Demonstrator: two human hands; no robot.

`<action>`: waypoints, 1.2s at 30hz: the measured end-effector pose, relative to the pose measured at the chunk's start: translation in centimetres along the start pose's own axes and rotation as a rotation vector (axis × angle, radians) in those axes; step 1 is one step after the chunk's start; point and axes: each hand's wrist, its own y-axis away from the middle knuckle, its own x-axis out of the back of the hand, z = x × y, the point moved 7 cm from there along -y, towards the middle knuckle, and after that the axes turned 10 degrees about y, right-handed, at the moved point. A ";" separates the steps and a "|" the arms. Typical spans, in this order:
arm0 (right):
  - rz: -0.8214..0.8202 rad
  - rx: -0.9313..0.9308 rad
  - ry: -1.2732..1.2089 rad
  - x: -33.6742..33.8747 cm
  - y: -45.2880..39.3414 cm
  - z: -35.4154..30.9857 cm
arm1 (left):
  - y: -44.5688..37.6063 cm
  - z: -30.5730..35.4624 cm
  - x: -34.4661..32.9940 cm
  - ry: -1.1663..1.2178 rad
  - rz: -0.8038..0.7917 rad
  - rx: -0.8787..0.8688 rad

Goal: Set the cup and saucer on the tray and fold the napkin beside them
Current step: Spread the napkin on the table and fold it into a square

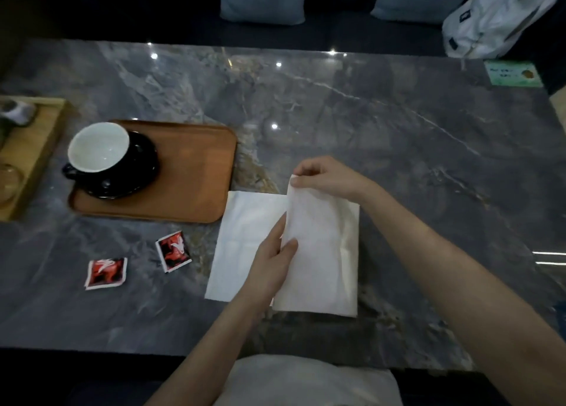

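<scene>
A black cup with a white inside stands on a black saucer at the left end of a brown wooden tray. A white napkin lies on the grey marble table just right of the tray's near corner. Its right half is turned over toward the left. My right hand pinches the far corner of that turned-over flap. My left hand grips the flap's edge near the middle of the napkin, thumb on top.
Two red sachets lie on the table in front of the tray. A light wooden box with glassware stands at the left edge. A green card and a white bag are at the far right.
</scene>
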 end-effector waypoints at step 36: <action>0.067 -0.011 0.381 -10.8 -9.1 -2.6 | 3.1 -4.6 14.2 -0.480 0.539 0.069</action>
